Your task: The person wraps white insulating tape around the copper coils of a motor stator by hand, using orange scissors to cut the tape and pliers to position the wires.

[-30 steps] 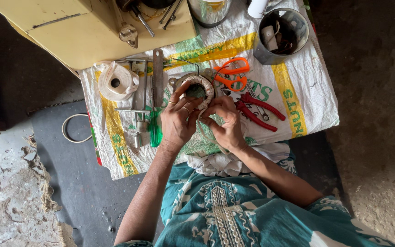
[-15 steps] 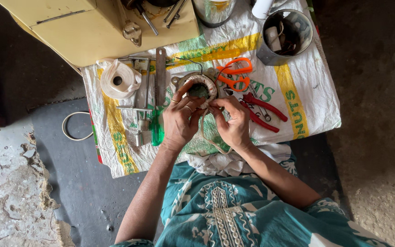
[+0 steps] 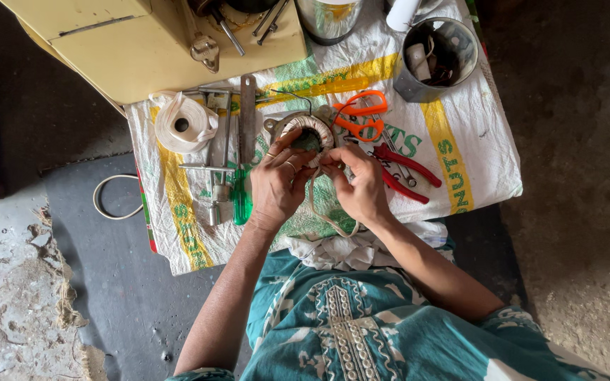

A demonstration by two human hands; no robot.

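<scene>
Surface: a white woven sack (image 3: 460, 162) with yellow bands and green print, spread flat as a work mat over a low support; tools lie scattered across it.
Floor: dark slab to the left of the mat, broken pale concrete and frayed jute at far left, bare dusty ground to the right.
Back edge: a cream-yellow box (image 3: 135, 42) overlaps the sack's far corner, hand tools resting on its top.
Containers: a metal tin (image 3: 418, 85) with odds and ends at the far right of the mat; a second shiny can (image 3: 330, 17) just beside the box.
Loose items: roll of white tape (image 3: 181, 123) at the left of the mat; orange scissors (image 3: 361, 116) and red-handled pliers (image 3: 407, 173) to the right of the work; green-handled screwdriver (image 3: 241, 201) and metal tools to the left; a thin ring (image 3: 111, 197) on the dark floor, off the mat.
Workpiece: a round motor stator (image 3: 308, 127) wound with pale winding, lying flat near mid-mat, dark bore facing up.
Left hand (image 3: 277, 183): palm down, forearm reaching in from below, fingers curled over the stator's near-left rim, gripping it; rings on two fingers.
Right hand (image 3: 358, 187): fingers pinched together at the near rim, grasping a pale cord (image 3: 323, 215) that loops down toward the lap.
Hands: close together, fingertips almost meeting at the rim.
Lap: crumpled white cloth (image 3: 347, 250) over teal patterned clothing.
</scene>
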